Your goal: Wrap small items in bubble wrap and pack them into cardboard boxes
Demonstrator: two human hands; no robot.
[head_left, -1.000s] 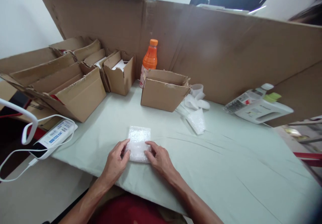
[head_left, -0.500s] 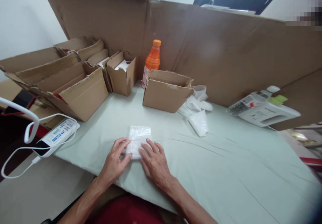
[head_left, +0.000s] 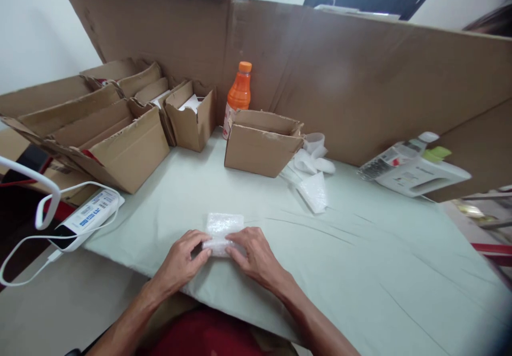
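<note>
A small piece of bubble wrap [head_left: 225,223] lies on the pale green tablecloth near the front edge. Its near part is folded over into a thicker roll; whether anything is inside I cannot tell. My left hand [head_left: 184,255] pinches the left end of that fold between thumb and fingers. At the right end, my right hand [head_left: 256,253] grips the fold the same way, fingers on top and thumb at the near side. The far part of the wrap lies flat beyond my fingertips.
Cardboard boxes [head_left: 136,150] stand at the left, beside a white power bank [head_left: 88,217] with a cable. Further back are an orange bottle [head_left: 240,92], an open cardboard box [head_left: 260,150] and loose bubble wrap [head_left: 314,190]. White jug [head_left: 426,177] leans at right against a cardboard wall [head_left: 340,78].
Half a second ago the bubble wrap lay flat under my spread fingers. Now its near edge is folded away from me, and both hands have closed on the fold.
</note>
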